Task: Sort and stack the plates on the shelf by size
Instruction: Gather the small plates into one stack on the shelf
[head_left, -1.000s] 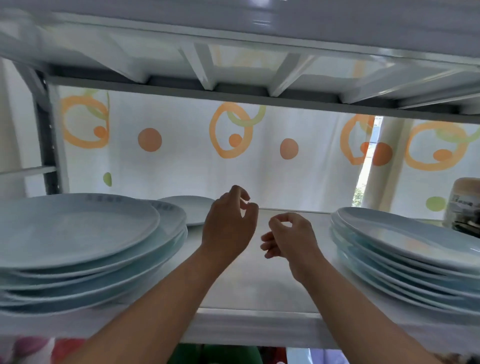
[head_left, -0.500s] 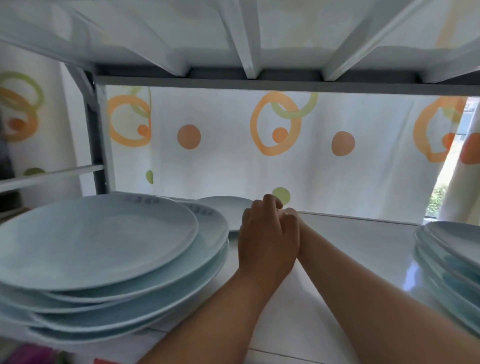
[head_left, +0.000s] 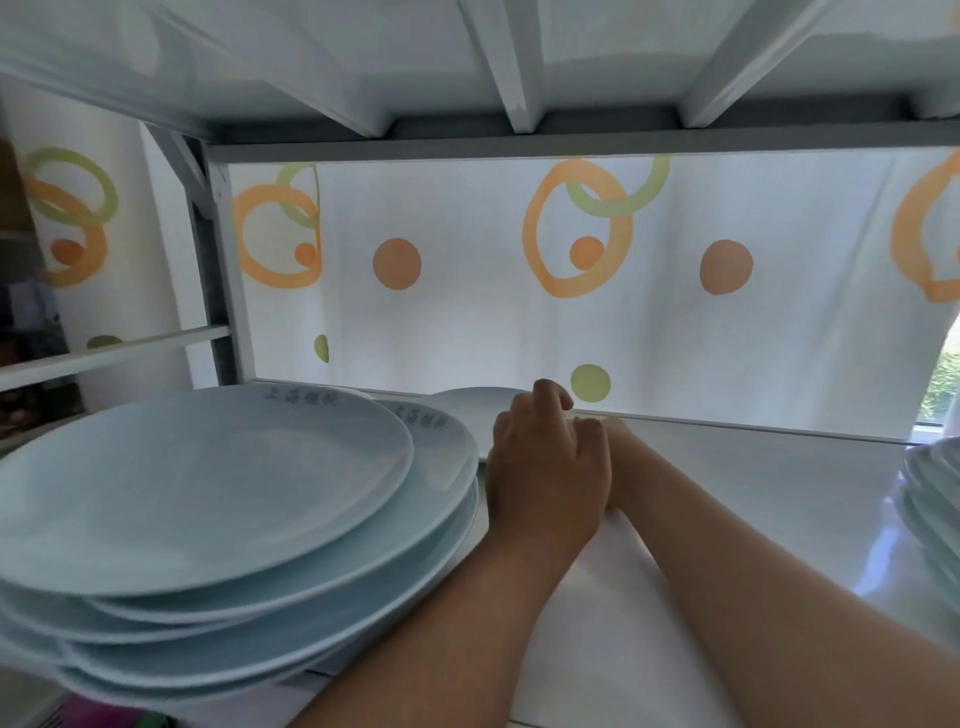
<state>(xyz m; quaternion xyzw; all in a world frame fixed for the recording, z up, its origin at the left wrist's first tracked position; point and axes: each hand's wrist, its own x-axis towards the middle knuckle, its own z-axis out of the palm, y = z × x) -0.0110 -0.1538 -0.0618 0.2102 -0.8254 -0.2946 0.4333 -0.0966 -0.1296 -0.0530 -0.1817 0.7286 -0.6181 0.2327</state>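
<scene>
A stack of several large pale blue plates (head_left: 208, 483) fills the left of the white shelf (head_left: 753, 499). Behind it, at the back, lies a small white plate (head_left: 467, 410). My left hand (head_left: 545, 473) reaches to that plate's right rim, fingers curled over the edge; its back hides whether it grips. My right hand (head_left: 621, 441) is pressed close beside it, mostly hidden behind the left hand. A second stack of pale blue plates (head_left: 935, 493) shows at the far right edge.
The underside of the upper shelf (head_left: 519, 62) with its ribs hangs low overhead. A grey corner post (head_left: 215, 286) stands at the back left. A white curtain with orange and green circles (head_left: 675, 322) closes off the back.
Both hands have moved forward and left from mid-shelf to the small plate at the back. The view has shifted left and closer; the right stack is now mostly out of frame.
</scene>
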